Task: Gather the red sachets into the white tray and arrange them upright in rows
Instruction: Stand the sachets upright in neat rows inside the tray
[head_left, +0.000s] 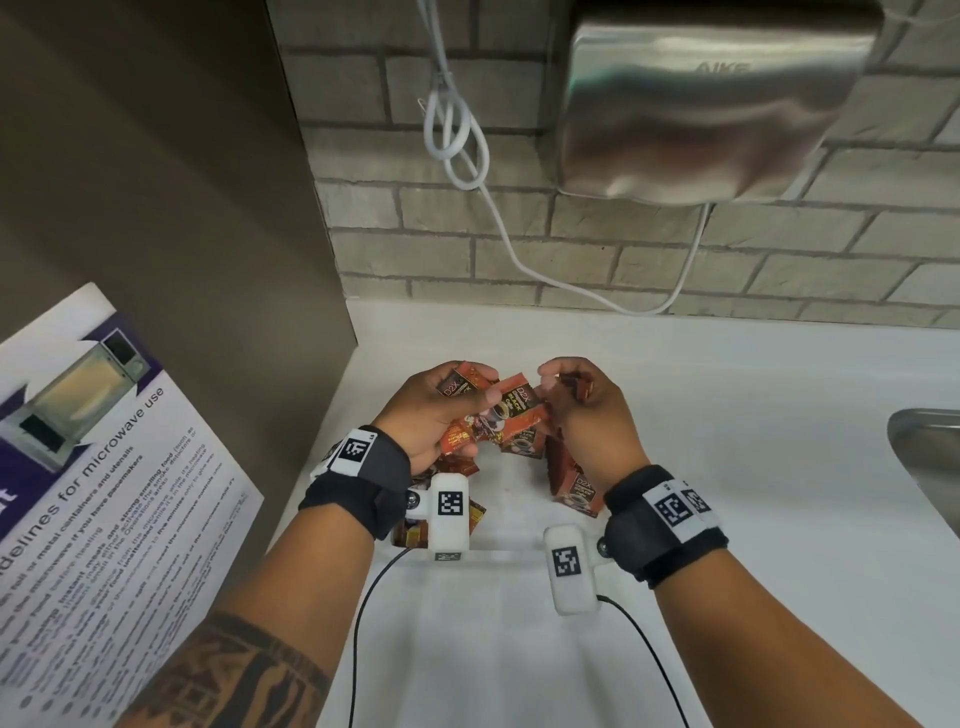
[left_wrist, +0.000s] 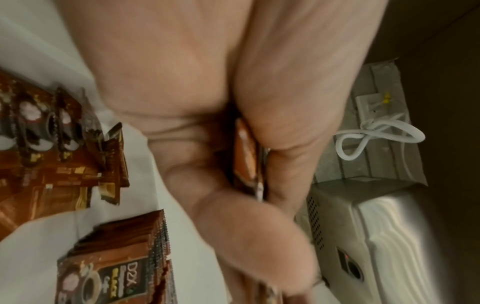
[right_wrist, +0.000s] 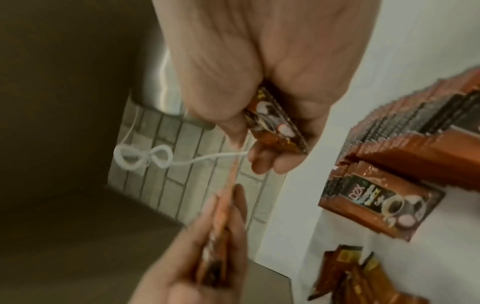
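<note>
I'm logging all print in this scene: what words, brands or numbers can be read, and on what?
"AIKE": steel hand dryer on the wall.
"D2X" and "BLACK": red sachets in both hands and the upright row.
"guidelines for microwave use", first letters cut off: poster; its small print is unreadable.
Wrist markers: square codes, no words.

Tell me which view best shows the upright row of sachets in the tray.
Right wrist: the upright row of sachets shows edge-on with its front label visible. Left wrist shows a shorter stretch. In the head view the right hand hides most of it.
</note>
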